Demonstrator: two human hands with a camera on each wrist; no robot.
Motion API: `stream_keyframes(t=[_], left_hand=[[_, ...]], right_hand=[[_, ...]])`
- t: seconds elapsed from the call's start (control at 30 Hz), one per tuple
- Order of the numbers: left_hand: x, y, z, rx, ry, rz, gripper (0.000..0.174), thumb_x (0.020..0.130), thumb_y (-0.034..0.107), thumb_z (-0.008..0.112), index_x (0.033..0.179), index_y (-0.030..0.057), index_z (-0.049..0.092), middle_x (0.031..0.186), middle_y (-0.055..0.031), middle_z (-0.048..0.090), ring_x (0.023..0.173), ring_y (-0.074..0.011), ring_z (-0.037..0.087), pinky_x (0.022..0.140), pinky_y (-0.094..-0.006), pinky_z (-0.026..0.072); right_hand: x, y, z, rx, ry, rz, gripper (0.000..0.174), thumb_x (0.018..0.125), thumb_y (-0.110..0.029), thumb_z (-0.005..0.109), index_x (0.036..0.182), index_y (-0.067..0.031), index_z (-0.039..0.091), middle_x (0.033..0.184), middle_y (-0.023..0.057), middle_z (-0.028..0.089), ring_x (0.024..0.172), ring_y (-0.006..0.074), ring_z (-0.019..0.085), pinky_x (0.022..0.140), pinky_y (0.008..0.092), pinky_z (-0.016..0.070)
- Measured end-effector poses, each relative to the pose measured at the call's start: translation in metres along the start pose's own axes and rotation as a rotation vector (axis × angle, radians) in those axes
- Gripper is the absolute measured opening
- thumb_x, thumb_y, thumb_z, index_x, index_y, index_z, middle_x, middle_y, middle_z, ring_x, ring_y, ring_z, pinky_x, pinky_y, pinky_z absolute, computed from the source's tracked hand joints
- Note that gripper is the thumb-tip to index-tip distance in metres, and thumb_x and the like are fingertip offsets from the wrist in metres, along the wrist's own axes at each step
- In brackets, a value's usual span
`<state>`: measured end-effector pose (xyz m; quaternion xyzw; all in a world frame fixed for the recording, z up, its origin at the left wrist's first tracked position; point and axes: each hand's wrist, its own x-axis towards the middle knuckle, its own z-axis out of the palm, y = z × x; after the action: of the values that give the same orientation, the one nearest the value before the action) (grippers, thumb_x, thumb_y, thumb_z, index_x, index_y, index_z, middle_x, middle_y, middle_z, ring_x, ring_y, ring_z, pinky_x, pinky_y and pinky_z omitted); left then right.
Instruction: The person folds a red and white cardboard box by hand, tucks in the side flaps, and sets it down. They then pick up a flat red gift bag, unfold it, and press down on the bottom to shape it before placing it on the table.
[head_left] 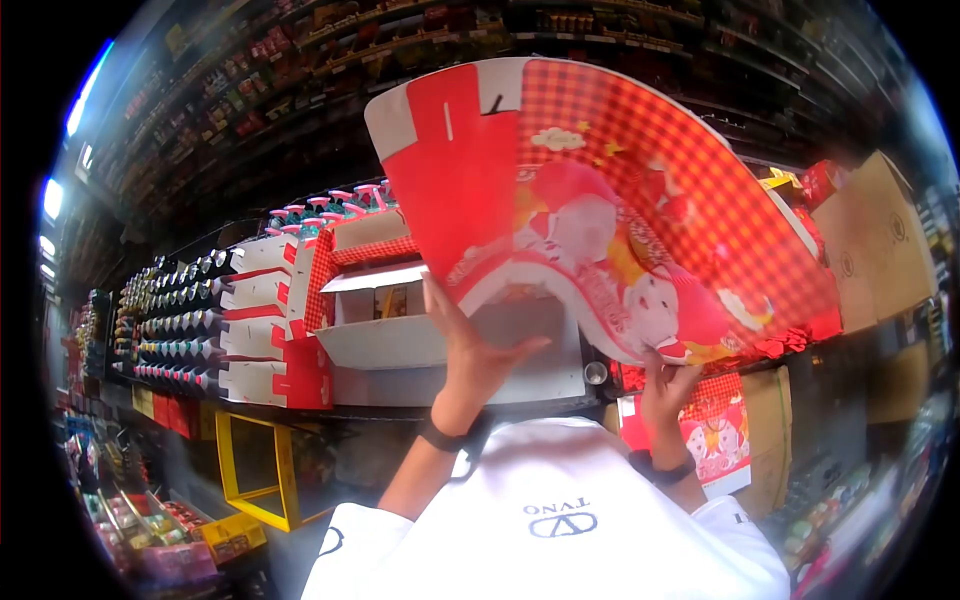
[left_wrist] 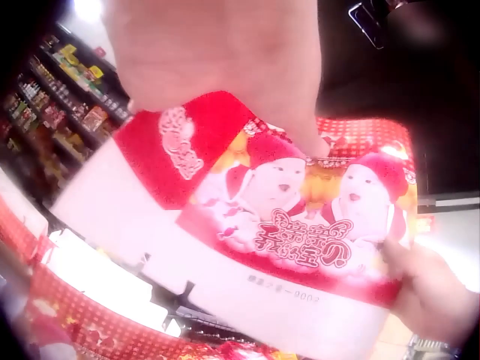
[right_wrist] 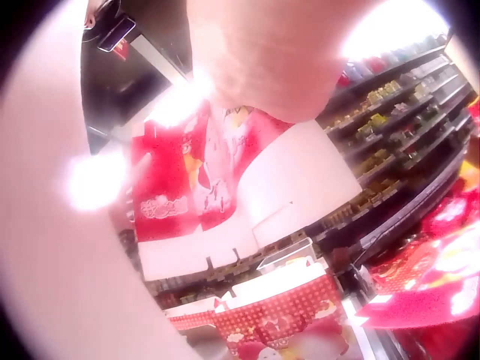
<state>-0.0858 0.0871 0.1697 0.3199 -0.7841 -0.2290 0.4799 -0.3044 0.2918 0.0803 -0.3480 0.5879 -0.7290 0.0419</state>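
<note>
A large red printed cardboard carton, bent into a curve, is held up in front of the chest. It has a checked pattern, cartoon babies and white slotted flaps. My left hand is at its lower left edge, fingers extended against the red panel and thumb spread away. At the lower right edge, my right hand pinches the carton between thumb and fingers. The right thumb shows on the printed face in the left wrist view. In the right wrist view, the carton hangs below the hand, its fingertips hidden.
Behind the carton stands an open checked box with a white inside. Rows of dark-topped packages line the left. Brown cardboard boxes stand at right, a yellow frame lower left. Stocked shelves fill the back.
</note>
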Motion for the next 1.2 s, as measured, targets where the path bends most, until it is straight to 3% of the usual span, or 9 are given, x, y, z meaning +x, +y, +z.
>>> stream_keyframes(t=[0.13, 0.17, 0.37, 0.43, 0.6, 0.73, 0.97, 1.07, 1.2], left_hand=[[0.008, -0.023, -0.007, -0.072, 0.084, -0.135, 0.158, 0.065, 0.029, 0.104, 0.17, 0.012, -0.014, 0.173, -0.017, 0.001, 0.158, -0.0337, 0.019, 0.13, -0.054, 0.0179], [0.01, -0.025, -0.013, -0.165, 0.096, -0.118, 0.154, 0.069, 0.026, 0.101, 0.167, 0.0015, -0.015, 0.172, -0.0251, 0.001, 0.16, -0.0397, 0.012, 0.131, -0.0499, 0.0144], [-0.006, -0.077, -0.016, -0.113, 0.096, 0.055, 0.148, 0.062, 0.044, 0.103, 0.168, 0.0061, 0.006, 0.172, -0.0197, 0.014, 0.16, -0.0349, 0.018, 0.13, -0.0508, 0.0208], [0.003, -0.052, -0.017, -0.235, 0.069, -0.027, 0.154, 0.06, 0.043, 0.104, 0.169, 0.0065, 0.002, 0.171, -0.0183, 0.014, 0.159, -0.0337, 0.021, 0.13, -0.0502, 0.0228], [0.004, -0.035, -0.02, -0.488, -0.086, -0.11, 0.165, 0.053, 0.041, 0.107, 0.17, 0.0057, -0.004, 0.165, -0.015, 0.019, 0.155, -0.0322, 0.028, 0.128, -0.0493, 0.0264], [0.003, -0.03, -0.023, -0.094, 0.023, -0.18, 0.163, 0.056, 0.025, 0.107, 0.168, 0.0037, -0.009, 0.163, -0.0208, 0.017, 0.153, -0.0363, 0.026, 0.126, -0.0491, 0.0296], [-0.003, -0.039, -0.018, -0.276, -0.037, -0.049, 0.162, 0.058, 0.029, 0.107, 0.169, 0.0035, -0.008, 0.162, -0.0193, 0.019, 0.151, -0.0337, 0.031, 0.126, -0.0479, 0.0303], [-0.005, -0.016, -0.015, -0.054, -0.024, -0.126, 0.164, 0.053, 0.033, 0.107, 0.167, -0.0009, -0.006, 0.161, -0.0251, 0.02, 0.148, -0.0416, 0.03, 0.124, -0.0509, 0.0277], [-0.002, -0.054, -0.034, -0.082, 0.129, -0.15, 0.151, 0.064, 0.017, 0.103, 0.169, 0.005, -0.005, 0.163, -0.0175, 0.022, 0.149, -0.032, 0.035, 0.127, -0.046, 0.0282]], right_hand=[[0.015, -0.002, -0.018, -0.066, 0.089, 0.023, 0.059, 0.106, -0.01, 0.065, 0.154, -0.0022, 0.03, 0.142, 0.0144, 0.053, 0.126, 0.023, 0.057, 0.11, 0.0377, 0.0448], [0.016, 0.006, -0.035, -0.111, 0.095, 0.021, 0.055, 0.107, -0.012, 0.064, 0.151, -0.003, 0.034, 0.14, 0.0143, 0.053, 0.123, 0.0223, 0.058, 0.107, 0.0365, 0.0459], [0.049, 0.002, -0.066, 0.091, -0.135, 0.009, 0.041, 0.096, -0.031, 0.077, 0.112, -0.0005, 0.054, 0.106, 0.0144, 0.065, 0.098, 0.0216, 0.065, 0.092, 0.0357, 0.054], [0.048, -0.028, -0.027, -0.091, 0.004, -0.153, 0.034, 0.099, -0.028, 0.075, 0.108, -0.0022, 0.055, 0.106, 0.0114, 0.064, 0.095, 0.0188, 0.064, 0.087, 0.0337, 0.0544], [0.032, -0.011, -0.032, -0.015, 0.095, 0.133, 0.02, 0.102, -0.013, 0.072, 0.114, -0.006, 0.057, 0.108, 0.0045, 0.063, 0.095, 0.0125, 0.06, 0.086, 0.03, 0.0513], [0.035, -0.019, -0.021, -0.096, 0.234, 0.269, 0.027, 0.1, -0.008, 0.073, 0.122, -0.0014, 0.058, 0.115, 0.0047, 0.065, 0.098, 0.0121, 0.061, 0.087, 0.0296, 0.0513], [0.019, -0.006, -0.017, -0.27, 0.012, 0.213, 0.032, 0.098, -0.007, 0.073, 0.125, 0.0002, 0.058, 0.115, 0.0067, 0.069, 0.098, 0.0129, 0.064, 0.087, 0.0301, 0.0513], [0.011, -0.005, 0.006, -0.154, -0.041, 0.174, 0.028, 0.099, -0.006, 0.072, 0.122, -0.0003, 0.057, 0.113, 0.0052, 0.069, 0.096, 0.0107, 0.064, 0.086, 0.0296, 0.0513], [0.026, -0.02, 0.012, -0.123, 0.083, 0.232, 0.022, 0.103, -0.009, 0.067, 0.121, -0.0008, 0.058, 0.109, 0.0028, 0.068, 0.098, 0.0093, 0.062, 0.089, 0.0286, 0.0501]])
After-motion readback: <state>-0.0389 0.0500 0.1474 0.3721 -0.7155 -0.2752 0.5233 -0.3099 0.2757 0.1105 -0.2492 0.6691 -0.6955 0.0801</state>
